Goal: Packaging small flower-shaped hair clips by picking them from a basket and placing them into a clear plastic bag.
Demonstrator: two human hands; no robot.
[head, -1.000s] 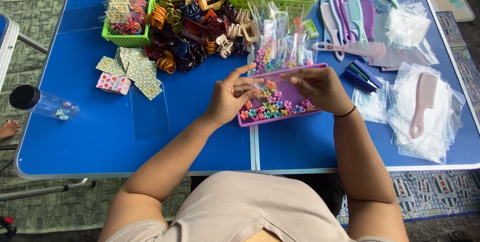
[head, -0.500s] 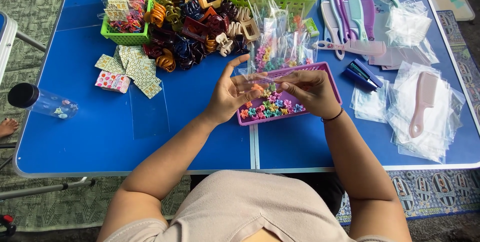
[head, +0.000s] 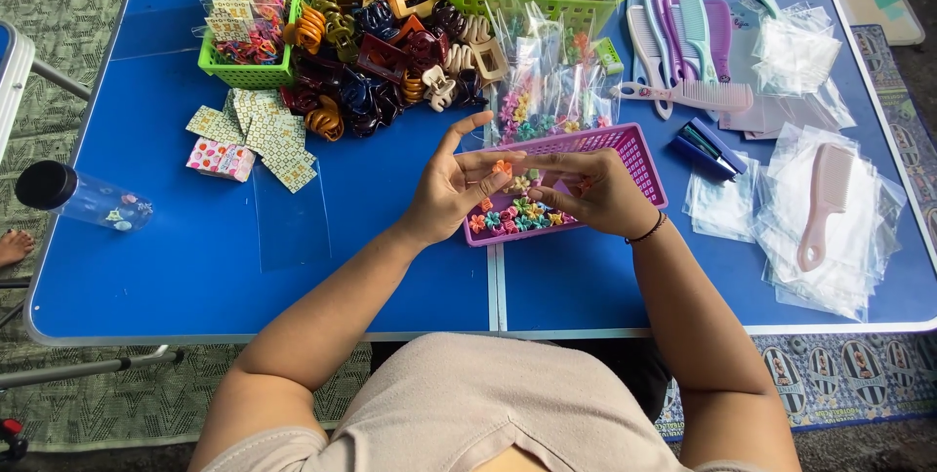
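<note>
A: What are the hands doing over the blue folding table (head: pixel 293 277)?

B: Both are raised just above the shallow pink plastic mesh tray (head: pixel 639 155). The left hand (head: pixel 451 184) is half open, forefinger up, thumb and middle finger pinching a tiny orange plastic hair claw (head: pixel 502 167).

A: And the right hand (head: pixel 586 189)?

B: Fingers curled, tips meeting the left hand's at that same claw; whether it grips anything itself, I cannot tell.

A: What's in the tray?

B: Small multicoloured mini claws (head: pixel 517 213), loose on its floor. Behind it lie clear packets of clips (head: pixel 547 101), a heap of large dark hair claws (head: pixel 381 62) and two green baskets (head: pixel 249 72); pastel combs (head: pixel 683 33) lie to the right
</note>
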